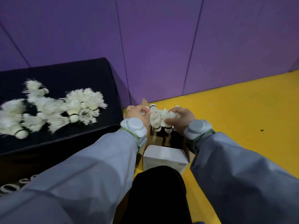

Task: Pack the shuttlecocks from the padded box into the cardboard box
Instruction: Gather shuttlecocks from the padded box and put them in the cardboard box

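in the centre of the frame both hands grip one bunch of white feathered shuttlecocks [157, 118] above the open brown cardboard box [186, 155]. the left hand [138, 114] closes on the bunch from the left, the right hand [180, 118] from the right, fingers curled into the feathers. several cork tips in the bunch point down toward the box; one points up. a grey band sits on each wrist, over grey sleeves. a white flap or smaller white box [165, 156] lies in the cardboard box's near part. at left, the dark padded box [100, 75] carries a loose heap of white feathered shuttlecocks [53, 109] on its top. the floor [242, 110] is yellow, the wall [161, 46] purple.
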Motion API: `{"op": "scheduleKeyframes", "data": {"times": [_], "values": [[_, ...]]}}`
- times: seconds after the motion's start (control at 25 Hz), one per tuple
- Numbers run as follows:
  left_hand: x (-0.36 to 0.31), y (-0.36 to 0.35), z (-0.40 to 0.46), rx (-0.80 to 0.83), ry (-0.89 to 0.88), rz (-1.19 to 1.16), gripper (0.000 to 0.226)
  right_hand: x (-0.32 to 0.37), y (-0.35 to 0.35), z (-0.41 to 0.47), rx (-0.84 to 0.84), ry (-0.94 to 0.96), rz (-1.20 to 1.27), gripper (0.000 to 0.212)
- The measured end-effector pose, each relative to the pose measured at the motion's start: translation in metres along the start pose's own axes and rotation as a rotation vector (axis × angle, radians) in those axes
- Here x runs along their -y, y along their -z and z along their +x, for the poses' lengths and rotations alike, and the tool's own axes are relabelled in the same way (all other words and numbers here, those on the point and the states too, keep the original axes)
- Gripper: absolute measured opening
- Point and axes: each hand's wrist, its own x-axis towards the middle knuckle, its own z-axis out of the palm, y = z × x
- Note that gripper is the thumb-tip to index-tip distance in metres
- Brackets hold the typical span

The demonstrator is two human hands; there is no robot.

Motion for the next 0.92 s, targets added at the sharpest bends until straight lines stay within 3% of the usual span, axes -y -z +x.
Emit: {"op": "scheduleKeyframes", "data": {"times": [0.32,0.44,0.6,0.92], "values": [[0.018,-0.094,0.04,0.164,0.069,0.101,0.019,-0.089,0.001,0.067,0.024,-0.149,-0.014,0.025],[0.024,-0.108,0.057,0.205,0.04,0.116,0.025,-0.106,-0.002,0.091,0.034,-0.143,-0.106,0.053],[0.041,-0.118,0.071,0.333,0.044,0.123,0.053,-0.125,-0.009,0.104,0.112,-0.165,-0.123,0.085],[0.049,-0.1,0.072,0.343,0.037,0.116,0.062,-0.089,-0.006,0.075,0.107,-0.185,-0.091,0.082]]}}
